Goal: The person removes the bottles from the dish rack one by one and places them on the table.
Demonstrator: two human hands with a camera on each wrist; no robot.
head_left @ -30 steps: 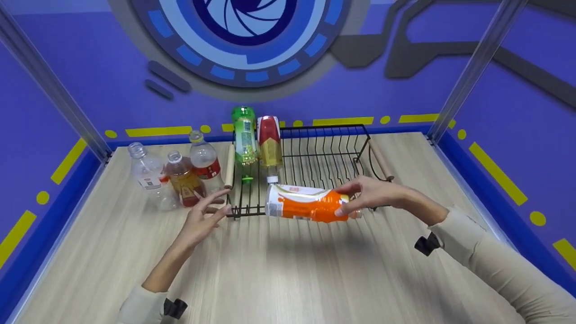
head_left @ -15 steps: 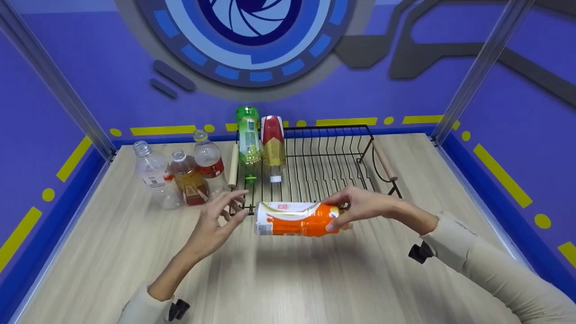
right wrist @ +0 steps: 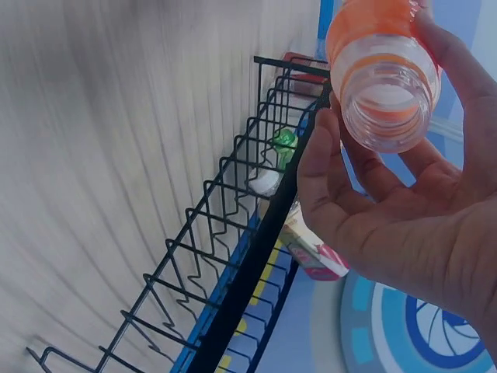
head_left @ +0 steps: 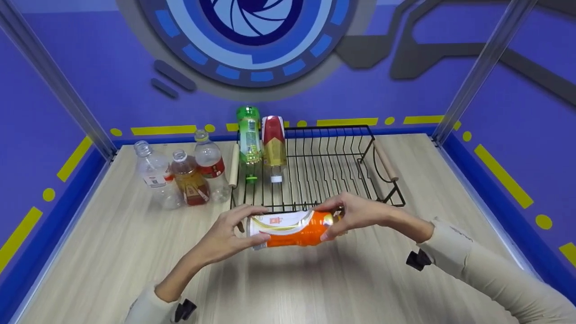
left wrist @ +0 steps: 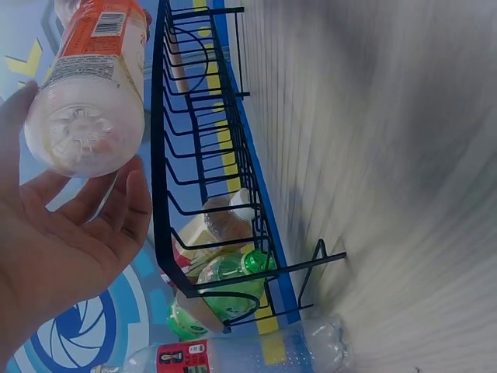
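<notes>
Fingers of the left hand (head_left: 227,236) now curl round the base of the orange bottle (head_left: 290,223), which they only reached toward before; the right hand (head_left: 355,213) grips its neck end. The bottle lies level above the counter (head_left: 315,279), just in front of the wire rack (head_left: 324,166). The right wrist view shows its mouth uncapped.

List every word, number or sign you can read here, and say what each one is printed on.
No text can be read.
Orange-and-white plastic bottle held by both hands: red logo and a barcode, too blurred.
Green plastic bottle in the black wire rack: label too small.
Clear bottle with red label: blurred.
</notes>
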